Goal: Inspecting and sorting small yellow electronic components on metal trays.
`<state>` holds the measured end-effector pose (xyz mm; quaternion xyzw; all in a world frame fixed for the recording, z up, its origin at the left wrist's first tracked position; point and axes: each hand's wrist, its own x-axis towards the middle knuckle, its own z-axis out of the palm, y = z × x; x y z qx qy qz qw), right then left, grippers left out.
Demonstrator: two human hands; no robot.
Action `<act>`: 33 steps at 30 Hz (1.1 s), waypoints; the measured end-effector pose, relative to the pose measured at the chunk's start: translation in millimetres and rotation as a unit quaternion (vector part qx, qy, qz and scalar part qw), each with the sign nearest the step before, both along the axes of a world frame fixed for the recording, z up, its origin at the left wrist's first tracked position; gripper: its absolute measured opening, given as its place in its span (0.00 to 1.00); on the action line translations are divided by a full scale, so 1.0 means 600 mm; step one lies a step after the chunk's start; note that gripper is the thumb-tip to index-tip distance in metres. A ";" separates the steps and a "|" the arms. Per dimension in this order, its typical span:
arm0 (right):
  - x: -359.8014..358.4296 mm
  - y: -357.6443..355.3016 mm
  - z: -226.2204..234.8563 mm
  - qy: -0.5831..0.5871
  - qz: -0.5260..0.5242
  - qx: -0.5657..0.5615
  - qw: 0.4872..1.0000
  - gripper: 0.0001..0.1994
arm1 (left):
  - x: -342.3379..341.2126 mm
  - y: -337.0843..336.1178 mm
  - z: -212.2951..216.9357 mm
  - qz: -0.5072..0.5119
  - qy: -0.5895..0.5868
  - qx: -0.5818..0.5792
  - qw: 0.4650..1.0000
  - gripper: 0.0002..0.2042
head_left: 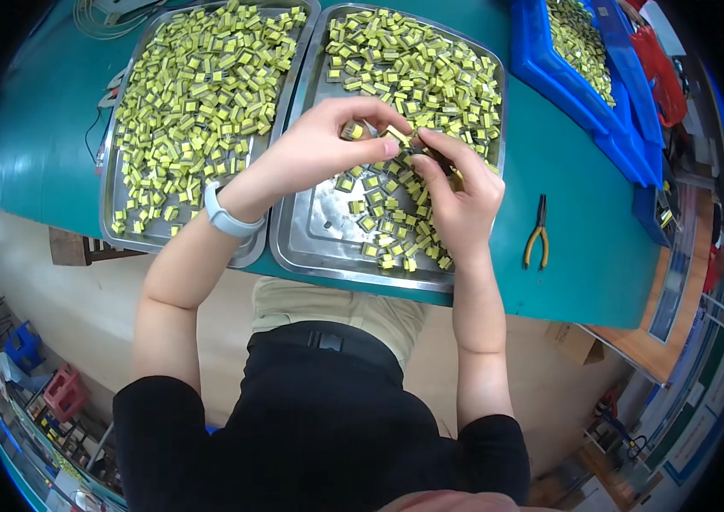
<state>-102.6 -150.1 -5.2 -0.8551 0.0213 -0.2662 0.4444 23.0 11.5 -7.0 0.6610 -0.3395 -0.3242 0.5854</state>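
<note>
Above the right metal tray (315, 230), both my hands meet over a heap of small yellow-taped transformers (413, 60). A yellow-taped transformer (397, 135) is pinched between the thumb and forefinger of my left hand (315, 145). Another transformer (353, 130) shows inside the curl of that hand. My right hand (467, 192) is closed, its thumb and forefinger tips drawn together at the right end of the pinched transformer. Whatever lies between those fingertips is too small to make out.
On the left, a second metal tray (257, 243) holds many similar transformers (208, 77). Pliers with yellow handles (538, 235) lie on the green table (579, 277) to the right. Blue bins (550, 81) with more parts stand at the far right, beside a red bag (659, 77).
</note>
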 end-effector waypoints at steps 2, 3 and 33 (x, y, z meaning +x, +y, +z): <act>0.001 -0.002 0.003 -0.007 0.005 -0.001 1.000 0.12 | -0.002 0.000 0.001 -0.028 0.052 -0.002 0.998 0.16; 0.001 -0.003 0.003 -0.012 0.014 -0.003 1.000 0.12 | -0.002 -0.001 0.000 -0.031 0.051 -0.011 0.998 0.17; -0.002 -0.002 0.000 -0.005 0.015 -0.005 1.000 0.11 | -0.002 0.004 -0.003 -0.061 0.174 -0.062 0.981 0.17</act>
